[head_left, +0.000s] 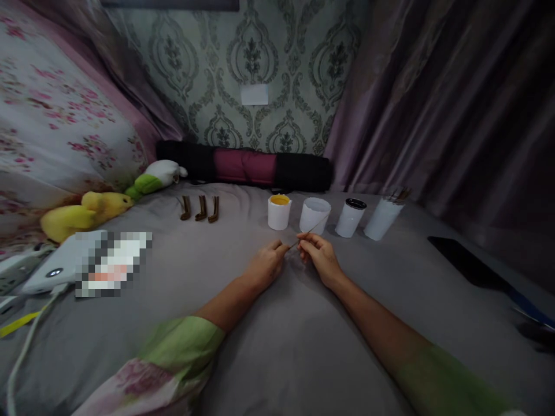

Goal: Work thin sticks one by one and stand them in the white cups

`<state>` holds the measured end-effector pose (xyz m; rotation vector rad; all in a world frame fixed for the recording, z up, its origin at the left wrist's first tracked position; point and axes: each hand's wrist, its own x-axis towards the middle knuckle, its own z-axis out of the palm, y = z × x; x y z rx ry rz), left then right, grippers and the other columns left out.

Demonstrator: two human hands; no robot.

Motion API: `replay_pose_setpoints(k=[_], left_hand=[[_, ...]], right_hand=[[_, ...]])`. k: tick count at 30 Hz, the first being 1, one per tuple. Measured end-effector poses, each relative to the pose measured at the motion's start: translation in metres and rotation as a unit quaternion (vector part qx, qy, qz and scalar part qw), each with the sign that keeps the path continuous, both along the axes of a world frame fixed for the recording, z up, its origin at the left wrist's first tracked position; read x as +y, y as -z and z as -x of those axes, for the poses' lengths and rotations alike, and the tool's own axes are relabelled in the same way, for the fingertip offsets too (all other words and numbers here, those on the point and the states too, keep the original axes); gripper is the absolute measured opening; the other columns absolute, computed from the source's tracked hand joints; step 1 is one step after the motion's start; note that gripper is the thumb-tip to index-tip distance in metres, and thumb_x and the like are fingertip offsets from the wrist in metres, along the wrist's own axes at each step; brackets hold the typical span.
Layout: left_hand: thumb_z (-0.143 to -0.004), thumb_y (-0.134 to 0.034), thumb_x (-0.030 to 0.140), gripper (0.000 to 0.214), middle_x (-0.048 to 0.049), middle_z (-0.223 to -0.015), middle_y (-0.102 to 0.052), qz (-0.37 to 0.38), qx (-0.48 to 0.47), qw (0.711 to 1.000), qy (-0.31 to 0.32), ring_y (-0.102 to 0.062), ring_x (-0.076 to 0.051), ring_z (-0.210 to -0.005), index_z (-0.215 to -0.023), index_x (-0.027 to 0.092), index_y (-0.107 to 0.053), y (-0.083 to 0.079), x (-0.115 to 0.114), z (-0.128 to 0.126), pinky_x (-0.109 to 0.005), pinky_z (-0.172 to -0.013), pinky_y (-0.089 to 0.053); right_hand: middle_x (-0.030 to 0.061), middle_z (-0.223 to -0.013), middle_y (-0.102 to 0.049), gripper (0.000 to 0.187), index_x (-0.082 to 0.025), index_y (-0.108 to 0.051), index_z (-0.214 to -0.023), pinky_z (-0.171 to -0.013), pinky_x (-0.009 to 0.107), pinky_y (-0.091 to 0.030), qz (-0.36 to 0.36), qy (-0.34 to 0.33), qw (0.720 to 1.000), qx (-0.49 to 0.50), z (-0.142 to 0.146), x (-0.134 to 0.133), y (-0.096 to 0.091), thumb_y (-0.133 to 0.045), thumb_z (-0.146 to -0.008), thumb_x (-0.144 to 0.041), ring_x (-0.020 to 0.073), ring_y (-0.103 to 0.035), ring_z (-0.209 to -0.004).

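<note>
I am pinching a thin brown wooden stick (309, 231) between left hand (265, 267) and right hand (319, 259), fingertips nearly meeting; moving it calls for care.

a home bedroom: grey bedsheet (277, 346), floral pillow (52, 115), plush toys (87, 214), patterned wallpaper (260, 58).

My arms: bare hands, green-and-floral sleeves.

My left hand (266, 266) and right hand (321, 260) are bare, and so are both forearms up to the sleeves. My left sleeve (173, 358) is light green at its edge, then gives way to pale fabric printed with pink flowers. My right sleeve (446, 375) shows the same light green, blurred near the frame's edge, with a small patch of pale cloth at the bottom corner. The fabric looks soft and loose.
</note>
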<state>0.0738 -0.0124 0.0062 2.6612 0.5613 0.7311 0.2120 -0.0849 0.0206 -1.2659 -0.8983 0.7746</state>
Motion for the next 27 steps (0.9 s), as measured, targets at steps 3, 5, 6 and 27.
replay_pose_setpoints(k=[3,5,6,27], left_hand=[[-0.081,-0.037,0.015,0.029,-0.0051,-0.089,-0.054,0.005,-0.006,1.000,-0.001,-0.054,-0.014,-0.081,-0.103,0.022,-0.055,0.001,0.000,0.000,-0.024,-0.073,-0.042],[-0.081,-0.037,0.015,0.029,-0.0051,-0.089,-0.054,0.012,-0.016,1.000,0.000,-0.054,-0.014,-0.081,-0.103,0.021,-0.055,0.002,0.001,0.000,-0.024,-0.073,-0.042],[-0.082,-0.037,0.015,0.029,-0.0051,-0.088,-0.054,0.015,-0.023,1.000,0.002,-0.054,-0.013,-0.081,-0.103,0.021,-0.055,0.003,0.001,-0.001,-0.024,-0.073,-0.042],[-0.072,-0.047,0.016,0.028,-0.0026,-0.070,-0.059,0.483,-0.154,0.862,-0.008,-0.049,-0.006,-0.048,-0.099,0.009,-0.053,0.003,0.000,-0.014,-0.017,-0.043,-0.038]], right_hand=[[-0.0005,-0.063,-0.054,0.028,-0.014,-0.056,-0.085,-0.042,0.021,-0.035,0.003,-0.001,1.000,0.004,0.000,0.000,0.001,-0.056,-0.066,-0.035,0.0086,-0.046,-0.048],[-0.0004,-0.063,-0.054,0.030,-0.014,-0.056,-0.084,-0.041,0.020,-0.035,0.004,0.000,1.000,0.005,-0.001,0.001,0.003,-0.056,-0.067,-0.039,0.0085,-0.046,-0.048],[-0.0003,-0.063,-0.054,0.031,-0.014,-0.056,-0.084,-0.041,0.020,-0.035,0.004,0.002,1.000,0.005,-0.001,0.001,0.003,-0.056,-0.067,-0.040,0.0085,-0.046,-0.048],[-0.0014,-0.060,-0.051,0.030,-0.014,-0.055,-0.083,-0.039,0.019,-0.034,-0.001,0.055,0.998,0.001,-0.006,0.004,0.011,-0.055,-0.067,-0.040,0.0081,-0.045,-0.046]])
